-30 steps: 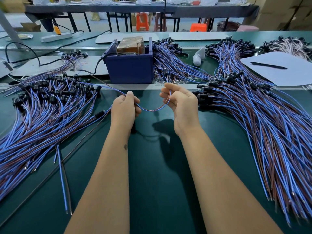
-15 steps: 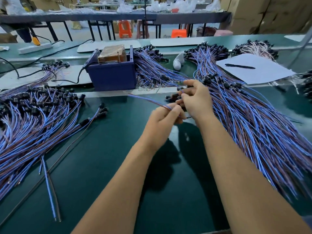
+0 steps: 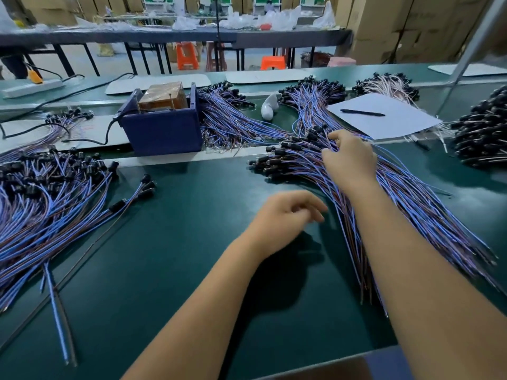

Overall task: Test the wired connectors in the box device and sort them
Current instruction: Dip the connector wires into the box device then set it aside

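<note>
The blue box device (image 3: 162,131), with a brown block inside, stands at the back centre of the green table (image 3: 192,256). A large pile of blue-and-brown wired connectors (image 3: 406,204) fans out on the right. My right hand (image 3: 349,161) rests on top of it just behind the black connector ends, its thumb and fingers spread apart and pinching nothing. My left hand (image 3: 288,215) hovers just left of that pile, fingers loosely curled and holding nothing. A second big pile of wired connectors (image 3: 41,204) lies on the left.
More wire bundles (image 3: 233,122) lie behind and right of the box. A white sheet (image 3: 397,124) with a black pen (image 3: 362,113) sits at the back right, next to a white object (image 3: 269,106). A heap of black connectors (image 3: 482,133) is at far right. A power strip (image 3: 33,87) lies far left.
Both hands held one wire before; it has gone onto the right pile. My right hand now rests on that pile and my left hand has let go and dropped back.
</note>
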{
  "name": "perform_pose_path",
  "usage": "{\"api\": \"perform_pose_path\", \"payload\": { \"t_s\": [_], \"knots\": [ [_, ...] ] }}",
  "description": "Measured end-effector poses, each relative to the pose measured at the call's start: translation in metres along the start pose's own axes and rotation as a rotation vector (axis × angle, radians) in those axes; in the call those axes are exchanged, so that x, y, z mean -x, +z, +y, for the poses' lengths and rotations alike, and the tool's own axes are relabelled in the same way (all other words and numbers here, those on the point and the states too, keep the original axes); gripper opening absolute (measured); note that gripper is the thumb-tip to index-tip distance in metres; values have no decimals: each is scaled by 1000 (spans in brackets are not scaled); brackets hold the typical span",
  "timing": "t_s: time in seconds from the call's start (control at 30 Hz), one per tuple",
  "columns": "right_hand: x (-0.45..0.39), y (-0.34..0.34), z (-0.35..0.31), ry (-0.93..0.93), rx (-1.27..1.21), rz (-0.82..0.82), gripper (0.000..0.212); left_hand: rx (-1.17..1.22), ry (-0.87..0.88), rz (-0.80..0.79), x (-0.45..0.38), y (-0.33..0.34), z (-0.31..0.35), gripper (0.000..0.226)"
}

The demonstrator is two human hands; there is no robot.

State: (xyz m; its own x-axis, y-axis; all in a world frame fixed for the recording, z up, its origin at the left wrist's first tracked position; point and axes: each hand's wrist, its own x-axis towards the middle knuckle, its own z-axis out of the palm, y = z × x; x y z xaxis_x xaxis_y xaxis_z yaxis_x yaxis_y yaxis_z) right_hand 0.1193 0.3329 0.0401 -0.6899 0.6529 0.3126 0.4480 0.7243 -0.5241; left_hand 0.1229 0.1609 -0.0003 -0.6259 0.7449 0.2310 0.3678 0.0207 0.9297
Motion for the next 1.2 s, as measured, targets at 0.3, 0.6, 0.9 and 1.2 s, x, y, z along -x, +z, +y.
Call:
{"api": "perform_pose_path", "payload": {
  "t_s": [0.3, 0.6, 0.9, 1.2],
  "knots": [
    [64, 76, -104, -322, -287, -213, 34, -637, -284, 872, 25, -116, -40, 27],
    [86, 127, -149, -257, 22, -387, 27, -609, -666, 971, 51, -180, -51, 46],
    [87, 131, -143, -294, -90, -365, 21, -563, -635, 1091, 48, -185, -58, 30],
    [92, 129, -139, -211, -531, -415, 34, -333, -139, 1174, 38, -166, -50, 17]
  ]
}}
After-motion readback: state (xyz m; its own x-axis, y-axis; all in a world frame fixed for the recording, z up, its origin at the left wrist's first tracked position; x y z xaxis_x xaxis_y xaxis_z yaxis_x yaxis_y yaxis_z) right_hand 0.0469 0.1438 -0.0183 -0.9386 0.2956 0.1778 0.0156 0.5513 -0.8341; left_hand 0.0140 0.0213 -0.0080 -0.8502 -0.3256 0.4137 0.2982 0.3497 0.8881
